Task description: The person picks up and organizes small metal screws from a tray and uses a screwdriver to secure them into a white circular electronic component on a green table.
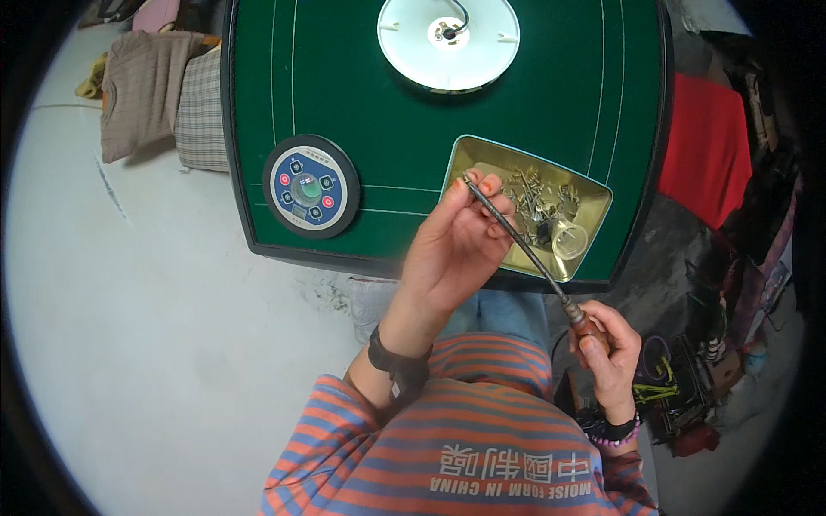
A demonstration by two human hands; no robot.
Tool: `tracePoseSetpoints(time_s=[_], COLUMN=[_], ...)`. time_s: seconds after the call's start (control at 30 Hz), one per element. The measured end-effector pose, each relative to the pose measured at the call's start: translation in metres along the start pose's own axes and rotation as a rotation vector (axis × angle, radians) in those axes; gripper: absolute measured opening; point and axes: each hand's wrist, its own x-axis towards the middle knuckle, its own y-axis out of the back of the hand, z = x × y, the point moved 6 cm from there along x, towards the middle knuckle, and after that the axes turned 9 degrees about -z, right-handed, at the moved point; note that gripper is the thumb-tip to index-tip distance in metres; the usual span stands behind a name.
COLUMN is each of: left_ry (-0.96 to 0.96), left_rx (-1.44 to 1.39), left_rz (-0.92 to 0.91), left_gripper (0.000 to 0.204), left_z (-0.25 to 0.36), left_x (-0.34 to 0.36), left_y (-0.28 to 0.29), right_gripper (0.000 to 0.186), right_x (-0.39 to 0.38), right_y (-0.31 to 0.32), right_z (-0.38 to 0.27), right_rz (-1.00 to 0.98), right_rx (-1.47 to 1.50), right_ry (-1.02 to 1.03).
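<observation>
A long screwdriver with a dark shaft and a wooden handle slants between my hands. My right hand is closed around its handle, close to my body. At the other end, my left hand has its thumb and fingers pinched at the tip, palm turned up. A small light bit shows at that tip; whether it is a separate screw I cannot make out. Under the shaft and my left fingers lies a rectangular gold-coloured tin, with many loose screws and a small clear plastic cup inside.
The tin rests on a green felt table with a dark raised rim. A round control panel is set in at its left. Farther back is a white round dish with a black wire. Cushioned chairs stand left; red cloth hangs right.
</observation>
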Motion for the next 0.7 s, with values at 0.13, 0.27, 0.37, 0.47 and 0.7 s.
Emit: tracePoseSetpoints(time_s=[0.13,0.27,0.37,0.47,0.7], left_ry=[-0.030,-0.061,-0.122,-0.212,-0.275], left_rx=[0.019,0.095,0.294,0.546,0.709], left_rz=[0.012,0.044,0.143,0.203,0.461], left_gripper=[0.011,0.010,0.012,0.014,0.016], left_z=[0.005,0.015,0.031,0.045,0.064], left_x=[0.002,0.009,0.020,0.038,0.097], left_y=[-0.004,0.001,0.013,0.015,0.025], right_gripper=[0.032,0.033,0.033,0.033,0.031], right_x=[0.004,0.010,0.023,0.036,0.089], right_y=[-0.006,-0.006,-0.011,-0.013,-0.018], right_z=[-0.006,-0.014,-0.039,-0.062,-0.125], right_rz=[0.038,0.103,0.132,0.145,0.161], right_rx=[-0.005,-0.261,-0.499,-0.608,-0.899], right_ry=[0.001,0.119,0.249,0.307,0.343])
